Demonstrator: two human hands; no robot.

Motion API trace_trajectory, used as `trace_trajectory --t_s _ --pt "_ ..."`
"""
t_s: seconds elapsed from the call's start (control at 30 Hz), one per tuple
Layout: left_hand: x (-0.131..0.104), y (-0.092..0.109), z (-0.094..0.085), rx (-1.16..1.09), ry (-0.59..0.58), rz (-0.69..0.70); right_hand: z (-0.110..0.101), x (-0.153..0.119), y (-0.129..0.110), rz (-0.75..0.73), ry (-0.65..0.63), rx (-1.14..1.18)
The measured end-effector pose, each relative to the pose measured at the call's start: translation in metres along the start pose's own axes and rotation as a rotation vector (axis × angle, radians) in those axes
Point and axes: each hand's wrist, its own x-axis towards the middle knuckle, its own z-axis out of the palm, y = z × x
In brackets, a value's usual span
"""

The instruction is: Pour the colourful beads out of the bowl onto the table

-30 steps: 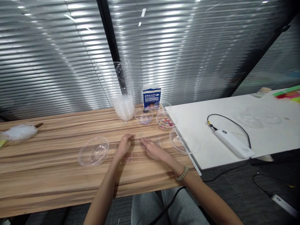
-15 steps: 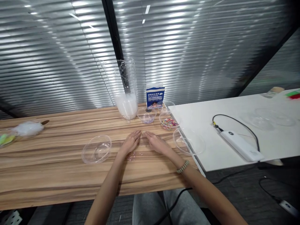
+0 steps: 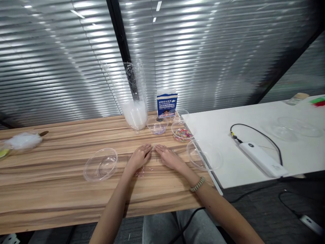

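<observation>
My left hand [image 3: 140, 156] lies palm down on the wood-grain table, its fingers stretched forward. My right hand [image 3: 166, 156] rests flat the same way just to its right, with the fingertips of both hands close together. A small pale bit shows between the fingertips, too small to name. Near my left wrist lie thin, shiny pinkish strips [image 3: 143, 171], perhaps on clear film. Beyond my right hand stands a clear bowl of multicoloured beads [image 3: 182, 134]. Next to it is a clear bowl with a little something pale purple [image 3: 157, 128] in it.
A clear bowl [image 3: 101, 166] stands on the left, another [image 3: 199, 156] across the seam with the white table [image 3: 243, 118]. Behind are a clear bag with white contents [image 3: 135, 115] and a blue packet [image 3: 167, 104]. A white power strip [image 3: 262, 157] with a cable lies right.
The view has shifted slightly, so the things on the left sit further left. Both hands remain flat at nearly the same spot on the table.
</observation>
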Motion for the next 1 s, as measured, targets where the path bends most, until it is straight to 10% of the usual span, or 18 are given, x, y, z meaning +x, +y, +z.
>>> trace_trajectory --t_s 0.33,0.5,0.83,1.0 --pt "-0.008 0.017 -0.028 -0.047 -0.031 -0.232 0.006 -0.001 0.002 -0.037 0.014 -0.03" --pt "-0.008 0.003 -0.017 -0.106 0.109 -0.238 0.005 -0.004 -0.004 -0.071 0.015 -0.037" --pt "-0.007 -0.008 -0.006 -0.188 -0.02 -0.164 0.014 -0.006 -0.025 -0.221 0.018 -0.013" --pt "-0.01 0.0 -0.02 -0.296 -0.055 -0.223 0.007 0.0 -0.011 -0.001 0.078 -0.071"
